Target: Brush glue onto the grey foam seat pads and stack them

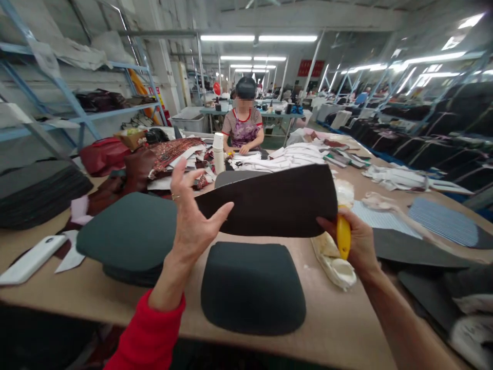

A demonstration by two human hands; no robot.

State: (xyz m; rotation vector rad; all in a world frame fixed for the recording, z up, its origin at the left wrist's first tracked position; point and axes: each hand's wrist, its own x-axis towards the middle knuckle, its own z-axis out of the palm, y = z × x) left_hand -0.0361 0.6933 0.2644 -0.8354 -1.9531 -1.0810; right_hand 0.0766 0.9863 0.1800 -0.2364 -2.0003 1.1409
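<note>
A dark brown-black panel (281,203), thin and curved, is held up in front of me over the table. My right hand (356,239) grips its right end, thumb on the near face, and also holds a tool by its yellow handle (344,237); the tool's working end is hidden. At the panel's left end, my left hand (194,213) has its fingers spread, with the thumb reaching across the near face; whether it touches is unclear. Below lies a dark green-grey rounded pad (253,288). To its left sits a stack of similar pads (129,231).
A white phone-like object (33,259) lies at the left. A whitish, crusted container (335,264) is beside my right hand. A white bottle (219,154) stands among fabric scraps. Across the table (339,334) a co-worker (243,126) sits. Striped blue fabric (442,221) lies right.
</note>
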